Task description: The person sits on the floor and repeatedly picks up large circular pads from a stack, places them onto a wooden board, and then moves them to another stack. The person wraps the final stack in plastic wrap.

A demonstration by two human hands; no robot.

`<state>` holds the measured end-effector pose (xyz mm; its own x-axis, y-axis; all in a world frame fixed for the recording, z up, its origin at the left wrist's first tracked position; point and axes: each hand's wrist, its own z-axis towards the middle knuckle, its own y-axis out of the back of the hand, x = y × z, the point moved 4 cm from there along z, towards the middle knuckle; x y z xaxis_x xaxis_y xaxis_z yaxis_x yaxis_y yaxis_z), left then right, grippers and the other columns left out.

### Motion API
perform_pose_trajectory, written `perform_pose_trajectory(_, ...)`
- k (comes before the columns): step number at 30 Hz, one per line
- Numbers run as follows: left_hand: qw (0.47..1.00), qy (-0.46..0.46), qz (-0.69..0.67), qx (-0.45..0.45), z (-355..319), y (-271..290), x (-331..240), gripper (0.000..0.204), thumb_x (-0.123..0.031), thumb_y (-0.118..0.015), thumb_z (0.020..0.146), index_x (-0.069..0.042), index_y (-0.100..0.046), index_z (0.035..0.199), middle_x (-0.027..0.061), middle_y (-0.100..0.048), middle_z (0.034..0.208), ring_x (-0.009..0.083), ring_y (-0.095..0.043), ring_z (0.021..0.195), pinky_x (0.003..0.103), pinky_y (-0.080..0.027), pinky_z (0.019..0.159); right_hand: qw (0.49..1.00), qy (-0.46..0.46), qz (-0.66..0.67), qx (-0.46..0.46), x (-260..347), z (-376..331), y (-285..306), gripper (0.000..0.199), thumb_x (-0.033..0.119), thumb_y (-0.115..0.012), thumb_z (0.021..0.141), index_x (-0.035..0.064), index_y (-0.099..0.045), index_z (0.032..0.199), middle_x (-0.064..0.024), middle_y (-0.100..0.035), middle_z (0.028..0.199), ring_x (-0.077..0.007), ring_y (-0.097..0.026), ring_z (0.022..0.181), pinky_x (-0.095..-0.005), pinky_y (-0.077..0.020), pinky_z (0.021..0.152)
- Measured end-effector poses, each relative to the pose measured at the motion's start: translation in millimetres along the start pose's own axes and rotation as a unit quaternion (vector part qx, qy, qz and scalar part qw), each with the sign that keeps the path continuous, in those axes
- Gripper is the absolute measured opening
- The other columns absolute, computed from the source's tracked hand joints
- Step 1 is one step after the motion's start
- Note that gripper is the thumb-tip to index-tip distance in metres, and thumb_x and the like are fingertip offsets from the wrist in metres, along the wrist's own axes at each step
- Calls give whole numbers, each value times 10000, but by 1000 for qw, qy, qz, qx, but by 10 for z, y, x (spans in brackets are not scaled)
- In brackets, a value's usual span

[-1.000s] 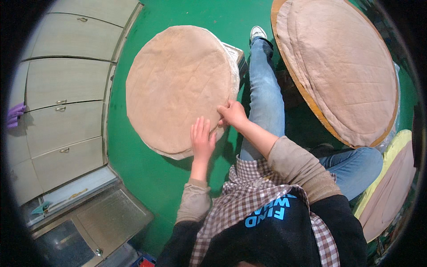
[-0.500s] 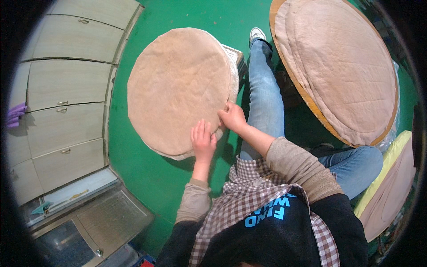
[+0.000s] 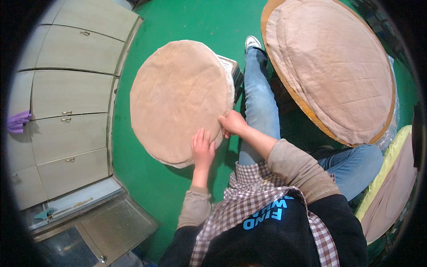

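Note:
A large round tan sheet (image 3: pixel 180 100), soft and slightly wrinkled, lies on top of a pale round layer of about its own size. I cannot tell whether it is cloth or dough. My left hand (image 3: pixel 203 150) rests flat near its lower right edge, fingers stretched out. At the right edge, my right hand (image 3: pixel 233 123) is closed, thumb and fingers pinching the rim of the sheet. The fingertips under the rim are partly hidden.
To the right stands a wide round board (image 3: pixel 307 111) with a pinkish-tan sheet (image 3: pixel 331 71) over it. A yellow-edged round piece (image 3: pixel 387 182) leans at the lower right. Pale cabinets (image 3: pixel 71 93) line the left side. My outstretched leg (image 3: pixel 261 98) lies beside the sheet.
The whole view has shifted a little, so the round sheet appears lower. Both hands keep nearly the same place at its edge; the right still pinches the rim.

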<state>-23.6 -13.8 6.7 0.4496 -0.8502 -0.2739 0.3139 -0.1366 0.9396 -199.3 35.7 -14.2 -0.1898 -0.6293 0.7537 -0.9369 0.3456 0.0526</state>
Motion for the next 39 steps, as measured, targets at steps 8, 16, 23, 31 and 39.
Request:
perform_pose_trajectory(8,985,4,-162,-58,294,332,-688,283,-48,-655,742,-9,-606,1018,182,-538,1227,340,-523,1109,454,-399,962,914,301,-139,-232,148,-811,833,208,205,-608,824,13,-615,745,-123,-612,634,-214,-639,600,-333,-485,560)
perform_pose_trajectory(16,403,281,-850,192,1009,-537,-2496,286,-97,-501,919,35,-491,1172,165,-570,1148,271,-560,1074,382,-458,930,733,254,-329,-538,-855,-2026,2603,614,98,-703,691,68,-479,1262,-166,-443,1324,-357,-386,1254,-455,-329,1017)
perform_pose_trajectory(23,298,319,-850,294,1449,-1179,-3246,303,-143,-570,896,-70,-464,1170,57,-560,1024,162,-572,905,276,-466,708,730,219,-477,-439,-1584,-2116,2878,651,174,-720,678,114,-476,1278,-151,-401,1374,-358,-329,1302,-513,-280,1042)
perform_pose_trajectory(31,641,294,-707,48,1322,-1030,-3078,473,16,-565,831,19,-412,1279,83,-522,1155,177,-505,1067,297,-394,962,912,20,-225,-342,-112,-2595,3860,203,182,-502,860,49,-655,876,-210,-634,803,-355,-638,777,-434,-491,658)
perform_pose_trajectory(39,579,331,-729,154,1552,-1149,-2861,300,-52,-552,853,-27,-510,1150,14,-592,918,106,-559,740,232,-458,642,678,336,-440,-483,-948,-2653,3346,313,-69,-545,683,38,-614,970,-149,-635,1055,-326,-588,1031,-419,-468,866)
